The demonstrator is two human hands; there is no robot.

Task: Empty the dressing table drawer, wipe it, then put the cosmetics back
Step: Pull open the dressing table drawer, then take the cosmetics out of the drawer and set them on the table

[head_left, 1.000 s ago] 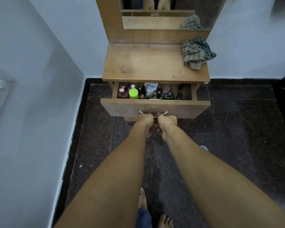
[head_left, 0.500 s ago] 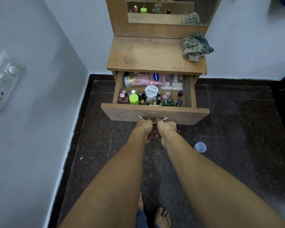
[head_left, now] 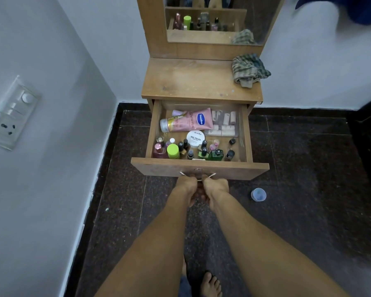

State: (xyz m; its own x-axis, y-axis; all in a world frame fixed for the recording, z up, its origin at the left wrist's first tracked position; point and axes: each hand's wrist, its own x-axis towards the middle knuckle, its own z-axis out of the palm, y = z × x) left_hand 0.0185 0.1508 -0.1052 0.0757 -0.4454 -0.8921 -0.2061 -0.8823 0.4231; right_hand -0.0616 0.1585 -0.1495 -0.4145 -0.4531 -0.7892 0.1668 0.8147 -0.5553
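Seemingly gripping drawer handle, left hand, right hand

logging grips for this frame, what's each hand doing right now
Left hand: closed, gripping the drawer handle.
Right hand: closed, gripping the same drawer handle.

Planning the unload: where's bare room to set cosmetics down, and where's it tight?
Free: tabletop left of the cloth, up to the mirror frame; floor between drawer and left wall. Crowded: drawer's front row of bottles; small blue cup on floor at right.
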